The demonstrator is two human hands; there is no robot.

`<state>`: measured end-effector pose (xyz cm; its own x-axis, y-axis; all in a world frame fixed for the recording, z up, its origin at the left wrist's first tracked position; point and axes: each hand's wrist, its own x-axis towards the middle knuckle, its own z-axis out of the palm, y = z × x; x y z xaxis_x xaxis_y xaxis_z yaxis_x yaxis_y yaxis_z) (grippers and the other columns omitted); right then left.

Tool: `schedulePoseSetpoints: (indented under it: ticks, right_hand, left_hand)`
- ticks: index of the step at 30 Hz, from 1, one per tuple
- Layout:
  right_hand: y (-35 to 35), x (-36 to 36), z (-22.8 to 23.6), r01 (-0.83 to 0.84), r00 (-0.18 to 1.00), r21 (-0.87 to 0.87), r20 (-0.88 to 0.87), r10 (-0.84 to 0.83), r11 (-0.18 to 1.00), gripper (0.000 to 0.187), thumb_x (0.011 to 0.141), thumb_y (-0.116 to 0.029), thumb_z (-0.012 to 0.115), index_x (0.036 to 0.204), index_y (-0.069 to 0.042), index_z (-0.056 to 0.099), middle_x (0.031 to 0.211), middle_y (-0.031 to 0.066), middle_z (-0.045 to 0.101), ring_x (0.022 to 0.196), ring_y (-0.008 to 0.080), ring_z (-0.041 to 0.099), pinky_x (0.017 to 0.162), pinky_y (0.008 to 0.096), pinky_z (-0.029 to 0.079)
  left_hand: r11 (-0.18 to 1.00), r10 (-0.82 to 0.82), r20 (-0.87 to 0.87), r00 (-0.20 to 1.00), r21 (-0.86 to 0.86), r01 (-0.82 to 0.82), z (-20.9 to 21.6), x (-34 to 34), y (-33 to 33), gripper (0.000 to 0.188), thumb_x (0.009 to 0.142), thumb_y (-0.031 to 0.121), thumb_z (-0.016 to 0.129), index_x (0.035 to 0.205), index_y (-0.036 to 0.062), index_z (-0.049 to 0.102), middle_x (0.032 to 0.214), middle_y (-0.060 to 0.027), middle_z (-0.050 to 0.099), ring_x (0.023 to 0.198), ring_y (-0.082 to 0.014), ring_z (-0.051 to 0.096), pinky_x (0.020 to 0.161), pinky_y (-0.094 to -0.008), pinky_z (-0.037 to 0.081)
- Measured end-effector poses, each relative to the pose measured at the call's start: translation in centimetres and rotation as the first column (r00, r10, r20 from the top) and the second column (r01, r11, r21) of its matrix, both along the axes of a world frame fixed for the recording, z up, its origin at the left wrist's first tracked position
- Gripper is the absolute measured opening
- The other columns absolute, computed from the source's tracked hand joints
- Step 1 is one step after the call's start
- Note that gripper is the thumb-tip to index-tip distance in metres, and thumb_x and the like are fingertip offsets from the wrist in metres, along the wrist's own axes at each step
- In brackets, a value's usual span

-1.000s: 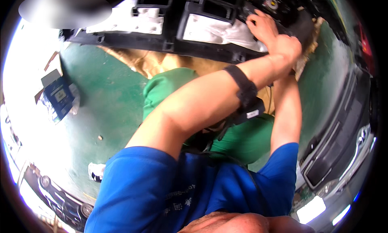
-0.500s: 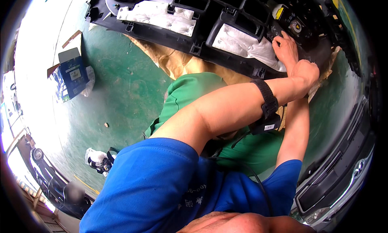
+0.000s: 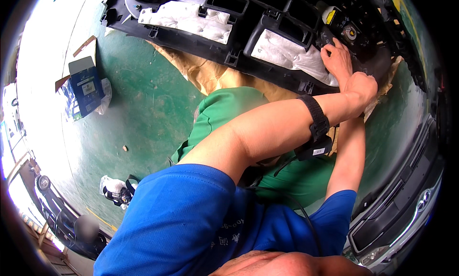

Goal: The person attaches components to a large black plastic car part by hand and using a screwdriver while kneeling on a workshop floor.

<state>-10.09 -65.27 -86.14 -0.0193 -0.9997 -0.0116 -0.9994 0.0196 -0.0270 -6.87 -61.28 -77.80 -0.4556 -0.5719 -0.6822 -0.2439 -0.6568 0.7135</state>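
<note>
A black plastic car dashboard (image 3: 191, 49) lies at the top of the view, with white padded pieces (image 3: 282, 51) on it. My arms cross near its right end. My right hand (image 3: 337, 63) comes from under my left wrist and rests on the dashboard beside a round fitting (image 3: 351, 34) with a yellow centre, its fingers partly stretched and apart. Above the right wrist, my left hand (image 3: 364, 87) is closed in a fist at the near right edge. Its fingers face away, so whatever it holds is hidden. A black strap (image 3: 315, 115) circles my left forearm.
Brown paper (image 3: 224, 75) lies under the dashboard on the green floor (image 3: 143, 99). An opened blue box (image 3: 87, 87) stands at left. Nearer lies a white-and-black object (image 3: 114, 189). A car front (image 3: 406, 218) is close at lower right; a dark vehicle (image 3: 62, 218) stands lower left.
Both hands stay almost where they were. The right hand's fingers have shifted very slightly on the dashboard, and the left fist is a touch lower.
</note>
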Motion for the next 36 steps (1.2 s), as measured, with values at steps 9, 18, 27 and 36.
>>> schedulePoseSetpoints:
  ticks: [9, 18, 27, 36]
  right_hand:
    - [0.4, -0.4, -0.3, 0.049, 0.999, 0.04, -0.006, -0.048, 0.998, 0.021, 0.086, -0.025, 0.061, 0.093, -0.009, 0.072, 0.13, 0.0267, 0.057, 0.114, 0.0441, 0.056, 0.102, 0.0444, 0.043]
    - [0.3, 0.4, -1.1, 0.082, 0.997, 0.002, -0.01, -0.082, 0.997, 0.019, 0.088, -0.026, 0.061, 0.091, -0.009, 0.07, 0.128, 0.0219, 0.06, 0.113, 0.042, 0.057, 0.099, 0.045, 0.045]
    - [-4.5, 4.5, 0.0, 0.012, 0.985, -0.223, 0.169, 0.027, 0.975, 0.035, 0.084, -0.029, 0.072, 0.115, -0.014, 0.065, 0.118, 0.0097, 0.065, 0.117, 0.0277, 0.056, 0.1, 0.0376, 0.044]
    - [-6.0, 5.8, -3.1, 0.004, 0.999, -0.202, 0.049, 0.006, 0.979, 0.026, 0.085, -0.03, 0.069, 0.107, -0.016, 0.068, 0.088, 0.0048, 0.072, 0.097, 0.0242, 0.063, 0.088, 0.0404, 0.043]
  left_hand:
    - [0.998, -0.058, -0.027, 0.998, -0.027, 0.058, 0.7, 1.0, -0.5, 0.035, 0.094, 0.027, 0.047, 0.101, 0.001, 0.07, 0.102, -0.0193, 0.067, 0.1, -0.0357, 0.065, 0.088, -0.0408, 0.05]
    - [0.999, -0.043, -0.036, 0.998, -0.022, 0.043, 0.6, 2.5, -1.3, 0.041, 0.092, 0.03, 0.049, 0.107, -0.0007, 0.071, 0.114, -0.0248, 0.067, 0.111, -0.0381, 0.063, 0.097, -0.0436, 0.048]
    - [0.977, 0.15, -0.43, 0.891, 0.204, -0.066, 4.0, 4.9, -4.0, 0.033, 0.088, 0.026, 0.05, 0.061, 0.0113, 0.062, 0.053, -0.0006, 0.048, 0.043, -0.0156, 0.043, 0.041, -0.0319, 0.032]
    - [0.942, 0.226, -0.348, 0.91, 0.315, -0.113, 3.3, 7.3, -6.5, 0.027, 0.085, 0.024, 0.051, 0.064, 0.0109, 0.061, 0.053, 0.0002, 0.047, 0.042, -0.0135, 0.039, 0.04, -0.0298, 0.028]
